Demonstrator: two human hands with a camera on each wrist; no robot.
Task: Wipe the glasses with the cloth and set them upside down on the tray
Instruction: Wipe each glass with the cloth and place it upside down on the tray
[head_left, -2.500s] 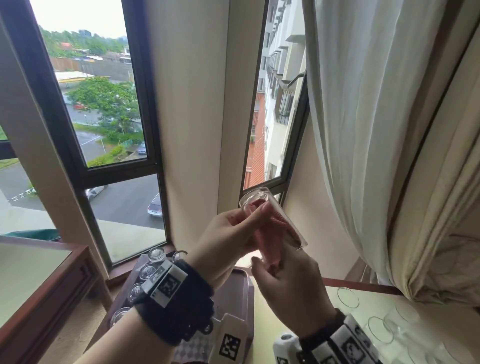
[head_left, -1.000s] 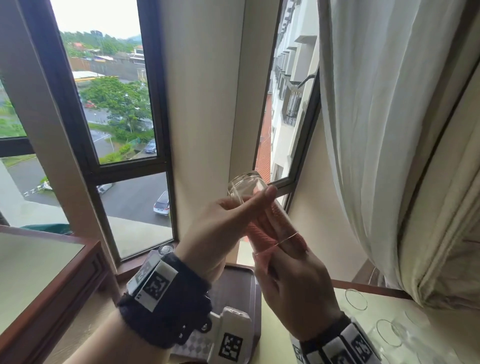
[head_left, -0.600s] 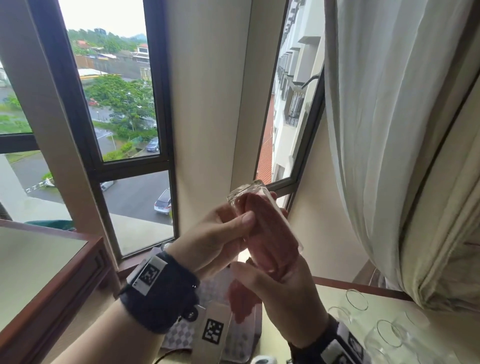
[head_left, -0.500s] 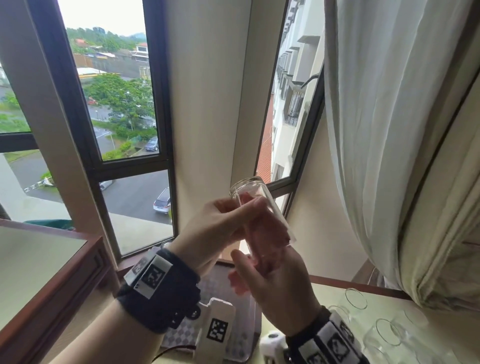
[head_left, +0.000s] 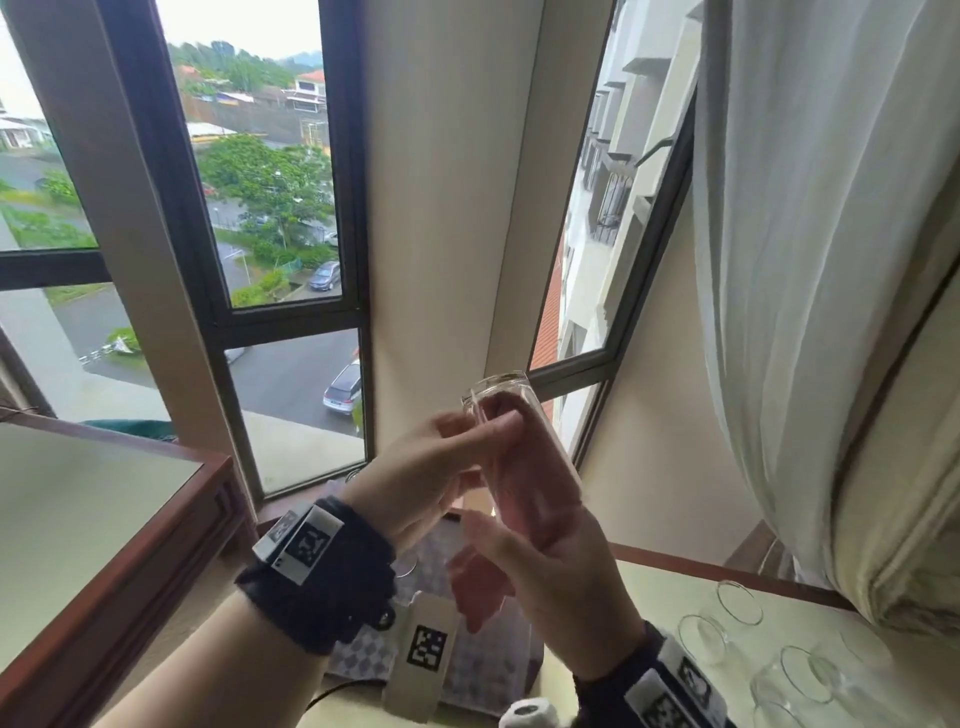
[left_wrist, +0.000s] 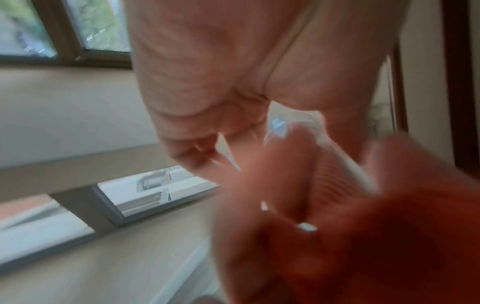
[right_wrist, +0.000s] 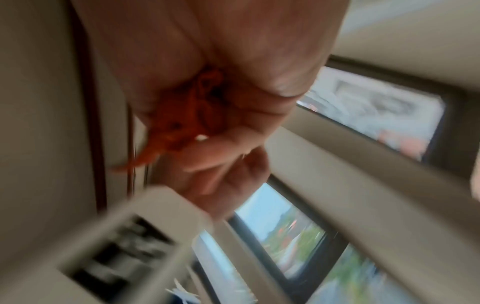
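Glass (head_left: 519, 441) sits raised in front of the window, held in both your hands, its closed base tilted up and away from you and its mouth pointing down toward your right hand (head_left: 561, 587). Your left hand (head_left: 431, 478) grips the glass near the base, fingers (head_left: 493, 431) curled across its side. Your right hand has its fingers pushed up inside the glass with one reddish cloth (head_left: 478, 577) wrapped round them; a loose tail of that cloth hangs below your thumb. Both wrist views are blurred, though the right one shows the cloth (right_wrist: 179, 123) bunched in your curled palm. One tray (head_left: 483, 670) with a checked liner lies on the counter (head_left: 644, 582) beneath your hands; two rims of glass show past your left wrist at its far end, but how they stand you cannot tell. To your right, at least five more glasses (head_left: 737, 603) stand on the counter near the curtain (head_left: 805, 260), rims up; the group runs out of the frame, so an exact count is not possible.
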